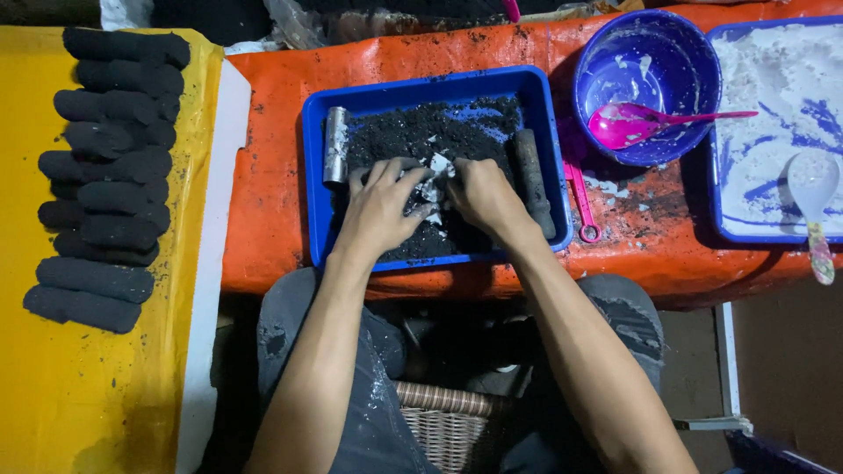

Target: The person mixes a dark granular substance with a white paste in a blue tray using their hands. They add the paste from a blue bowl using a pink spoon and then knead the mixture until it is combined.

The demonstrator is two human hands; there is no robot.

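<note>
- Black crumbly powder mixed with white lumps (430,140) fills the shallow blue plastic tray (421,83), which sits on the orange tarp-covered bench (272,175) right in front of you.
- Your left hand (382,206) rests palm down in the near half of the tray, its fingers (395,171) spread and curled loosely into the powder, gripping nothing whole.
- Your right hand (483,193) lies just beside it, fingers bent inward toward a pale white lump (436,165) between the two hands; how firmly they pinch it, you cannot tell from here.
- A short shiny metal tube (335,145) lies along the tray's left wall, near your left hand.
- A dark, powder-coated cylinder (534,180) lies along the tray's right wall, close to your right wrist.
- A pink plastic measuring spoon (581,202) lies on the bench just outside the tray's right edge.
- Farther right stands a round blue plastic bowl smeared with white (650,53), with a bright pink plastic spoon (632,123) resting in it, handle pointing right.
- At the far right, a second blue tray of white powder (773,132) holds a white spoon with a patterned handle (815,202).
- On your left, a yellow sheet (88,377) carries rows of black pressed cylinders (105,175), well apart from your hands.
- A woven wicker basket (443,421) shows between your knees below the bench.
</note>
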